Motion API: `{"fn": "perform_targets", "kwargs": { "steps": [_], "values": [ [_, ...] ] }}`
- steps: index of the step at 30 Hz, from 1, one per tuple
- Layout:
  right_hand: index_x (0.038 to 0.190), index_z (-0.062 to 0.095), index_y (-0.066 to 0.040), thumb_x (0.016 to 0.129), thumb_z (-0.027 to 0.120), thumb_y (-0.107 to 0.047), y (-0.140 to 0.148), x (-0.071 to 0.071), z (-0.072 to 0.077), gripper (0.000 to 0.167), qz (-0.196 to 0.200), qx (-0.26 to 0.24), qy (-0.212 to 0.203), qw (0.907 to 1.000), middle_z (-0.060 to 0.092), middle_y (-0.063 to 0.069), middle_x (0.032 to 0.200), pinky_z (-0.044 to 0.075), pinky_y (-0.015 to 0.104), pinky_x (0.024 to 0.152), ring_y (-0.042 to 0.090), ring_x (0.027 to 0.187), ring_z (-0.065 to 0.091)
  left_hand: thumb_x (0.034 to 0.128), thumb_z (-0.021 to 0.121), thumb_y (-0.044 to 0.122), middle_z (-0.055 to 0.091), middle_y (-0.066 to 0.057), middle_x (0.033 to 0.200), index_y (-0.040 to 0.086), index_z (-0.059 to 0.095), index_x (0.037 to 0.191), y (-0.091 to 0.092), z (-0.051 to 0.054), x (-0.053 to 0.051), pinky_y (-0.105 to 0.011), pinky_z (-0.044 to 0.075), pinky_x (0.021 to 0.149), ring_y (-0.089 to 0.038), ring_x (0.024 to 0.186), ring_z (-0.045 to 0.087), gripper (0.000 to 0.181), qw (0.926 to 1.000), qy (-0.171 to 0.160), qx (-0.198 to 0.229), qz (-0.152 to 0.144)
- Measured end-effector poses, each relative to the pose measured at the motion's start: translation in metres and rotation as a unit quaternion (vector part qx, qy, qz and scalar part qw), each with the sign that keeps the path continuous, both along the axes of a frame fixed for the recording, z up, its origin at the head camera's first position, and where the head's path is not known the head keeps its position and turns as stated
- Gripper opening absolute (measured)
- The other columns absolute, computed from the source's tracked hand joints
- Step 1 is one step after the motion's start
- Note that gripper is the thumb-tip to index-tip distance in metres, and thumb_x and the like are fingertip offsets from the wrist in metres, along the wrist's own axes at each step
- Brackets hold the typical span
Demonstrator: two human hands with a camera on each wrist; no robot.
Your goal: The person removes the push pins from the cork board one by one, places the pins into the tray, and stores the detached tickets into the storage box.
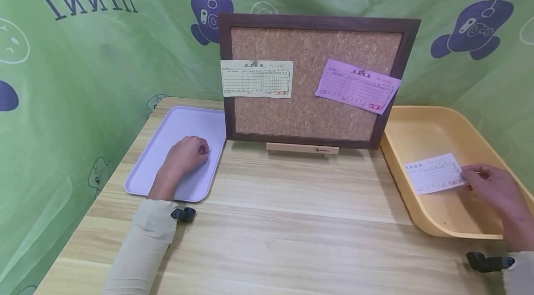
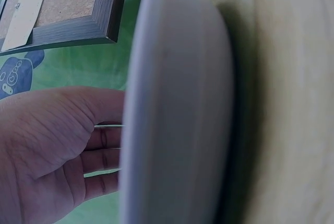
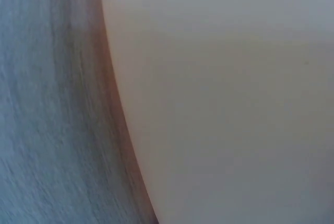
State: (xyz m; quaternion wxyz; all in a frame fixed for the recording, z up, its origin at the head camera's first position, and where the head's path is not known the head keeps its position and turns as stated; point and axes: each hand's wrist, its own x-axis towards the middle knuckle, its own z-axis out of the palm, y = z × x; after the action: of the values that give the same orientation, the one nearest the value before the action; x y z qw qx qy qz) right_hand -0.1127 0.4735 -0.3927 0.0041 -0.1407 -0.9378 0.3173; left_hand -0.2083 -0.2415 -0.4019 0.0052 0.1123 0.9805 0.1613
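At the right, my right hand [image 1: 496,188] pinches the right end of a white receipt slip [image 1: 435,174] inside the yellow tray [image 1: 421,121]. My left hand [image 1: 186,153] is over the lavender tray [image 1: 192,121], knuckles up and fingers bent downward. In the left wrist view the tray's rim [image 2: 177,98] covers the fingertips of the left hand [image 2: 47,151], so whatever may be between them is hidden. A cork board [image 1: 308,86] stands between the trays, with a pale green slip [image 1: 257,78] and a purple slip [image 1: 358,85] attached to it.
A small wooden stand [image 1: 302,148] supports the board's dark frame on the wooden table [image 1: 292,230]. Behind the table hangs a green printed cloth [image 1: 104,54]. The yellow tray's raised wall [image 3: 135,104] fills much of the right wrist view.
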Motion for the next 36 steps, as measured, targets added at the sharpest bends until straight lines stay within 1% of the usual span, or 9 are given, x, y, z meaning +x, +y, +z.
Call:
{"fn": "perform_targets", "kwargs": {
  "steps": [8,17,22,25,27,28,31,34,36],
  "values": [
    [0.122,0.055,0.02,0.103,0.052,-0.026,0.0,-0.001,0.0,0.05,0.005,0.025,-0.02,0.9995,0.065,0.017,0.089,0.048,0.028,0.054,0.008,0.066,0.054,0.0846,0.066,0.005,0.068,-0.007,0.084,0.007,0.075,0.088,-0.002,0.0,0.0,-0.049,0.052,0.074,-0.03,0.081,0.063,0.009,0.9999,-0.004,0.011,-0.003],
    [0.12,0.054,0.021,0.103,0.053,-0.028,-0.004,0.002,0.006,0.052,0.023,0.061,-0.016,0.9978,0.065,0.022,0.088,0.042,0.025,0.054,0.014,0.068,0.053,0.0837,0.064,0.005,0.066,-0.007,0.082,0.008,0.073,0.087,-0.001,0.003,0.003,-0.049,0.052,0.07,-0.03,0.078,0.062,0.009,0.9999,0.006,0.008,-0.004],
    [0.12,0.057,0.016,0.103,0.054,-0.031,-0.007,0.008,0.007,0.051,0.036,0.097,0.01,0.9946,0.061,0.039,0.106,0.041,0.032,0.06,0.033,0.078,0.058,0.0852,0.066,0.007,0.066,-0.006,0.081,0.006,0.073,0.092,0.0,0.006,0.005,-0.049,0.052,0.07,-0.029,0.077,0.062,0.009,0.9999,0.01,-0.006,-0.003],
    [0.123,0.058,0.012,0.104,0.053,-0.033,-0.011,0.011,0.01,0.049,0.042,0.115,0.021,0.9923,0.057,0.042,0.118,0.04,0.04,0.064,0.047,0.09,0.058,0.0867,0.068,0.009,0.066,-0.007,0.082,0.005,0.072,0.096,0.001,0.008,0.007,-0.049,0.052,0.07,-0.029,0.078,0.062,0.011,0.9999,0.01,-0.009,-0.002],
    [0.126,0.058,0.011,0.104,0.052,-0.034,-0.016,0.013,0.013,0.05,0.035,0.118,0.024,0.9922,0.056,0.042,0.121,0.039,0.041,0.064,0.051,0.095,0.057,0.0874,0.07,0.01,0.066,-0.008,0.084,0.004,0.072,0.098,0.003,0.009,0.008,-0.05,0.052,0.071,-0.029,0.078,0.063,0.013,0.9999,0.011,-0.008,-0.002],
    [0.126,0.058,0.01,0.104,0.052,-0.034,-0.019,0.013,0.016,0.049,0.03,0.118,0.029,0.9922,0.056,0.042,0.121,0.039,0.04,0.064,0.05,0.095,0.057,0.0876,0.07,0.011,0.066,-0.009,0.085,0.003,0.072,0.099,0.003,0.01,0.008,-0.05,0.052,0.071,-0.03,0.079,0.063,0.014,0.9999,0.014,-0.008,-0.003],
    [0.125,0.062,0.008,0.103,0.055,-0.032,-0.034,0.012,0.024,0.047,0.013,0.117,0.055,0.9915,0.059,0.038,0.12,0.041,0.032,0.058,0.027,0.082,0.061,0.0889,0.07,0.014,0.067,-0.011,0.089,0.003,0.072,0.101,0.005,0.013,0.008,-0.051,0.052,0.071,-0.031,0.081,0.063,0.016,0.9997,0.024,-0.009,-0.004],
    [0.125,0.065,0.006,0.102,0.058,-0.031,-0.054,0.009,0.034,0.044,0.006,0.101,0.088,0.9909,0.063,0.033,0.12,0.041,0.024,0.052,0.0,0.076,0.052,0.0906,0.068,0.017,0.067,-0.012,0.092,0.003,0.073,0.103,0.006,0.015,0.007,-0.052,0.052,0.07,-0.032,0.082,0.064,0.019,0.9992,0.038,-0.01,-0.005],
    [0.125,0.067,0.003,0.102,0.058,-0.032,-0.068,0.007,0.041,0.043,0.004,0.09,0.111,0.9897,0.067,0.023,0.115,0.042,0.02,0.052,-0.011,0.075,0.044,0.0915,0.068,0.018,0.068,-0.012,0.092,0.002,0.074,0.104,0.008,0.017,0.007,-0.052,0.053,0.069,-0.032,0.082,0.065,0.021,0.9988,0.048,-0.009,-0.006]
  ]
}}
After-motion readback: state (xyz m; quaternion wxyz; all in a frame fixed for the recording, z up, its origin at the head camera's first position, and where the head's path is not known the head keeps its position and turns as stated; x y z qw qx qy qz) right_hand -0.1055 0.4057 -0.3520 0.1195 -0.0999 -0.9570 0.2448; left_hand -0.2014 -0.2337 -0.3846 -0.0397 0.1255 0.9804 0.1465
